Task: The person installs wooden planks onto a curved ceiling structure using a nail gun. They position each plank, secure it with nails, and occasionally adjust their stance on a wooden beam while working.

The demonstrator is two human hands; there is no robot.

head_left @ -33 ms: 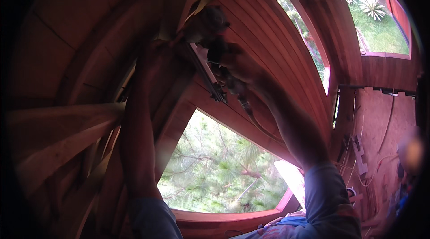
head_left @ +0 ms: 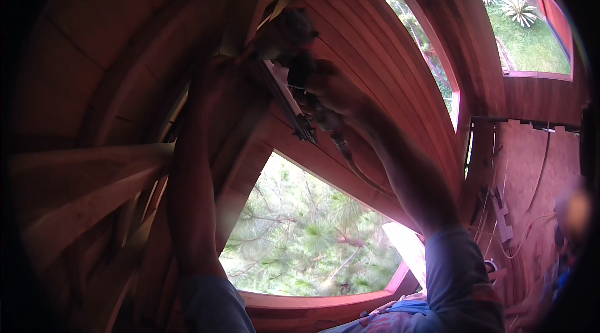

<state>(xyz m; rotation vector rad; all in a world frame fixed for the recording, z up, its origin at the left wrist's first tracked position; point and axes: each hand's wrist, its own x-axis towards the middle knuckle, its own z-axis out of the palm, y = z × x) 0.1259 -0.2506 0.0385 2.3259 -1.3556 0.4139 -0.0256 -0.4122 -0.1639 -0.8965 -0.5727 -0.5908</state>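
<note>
Raised in front of me, my right hand (head_left: 331, 86) is wrapped round the handle of a dark nail gun (head_left: 292, 30). Its long, thin magazine slants down toward me, and an air hose (head_left: 359, 173) runs from the handle past my right forearm. The gun's front end is in shadow against the wooden beams, so I cannot see whether it touches them. My left hand (head_left: 217, 74) is up beside a wooden beam (head_left: 240, 14), just left of the gun. Deep shadow hides its fingers and anything they may hold.
Reddish board cladding (head_left: 369, 39) curves across the upper right. Below the gun lies a large window opening (head_left: 312, 233) with greenery outside. Thick timber beams (head_left: 94, 173) fan out at the left. A blurred person (head_left: 572, 208) stands at the right edge, beside a wooden floor (head_left: 531, 164).
</note>
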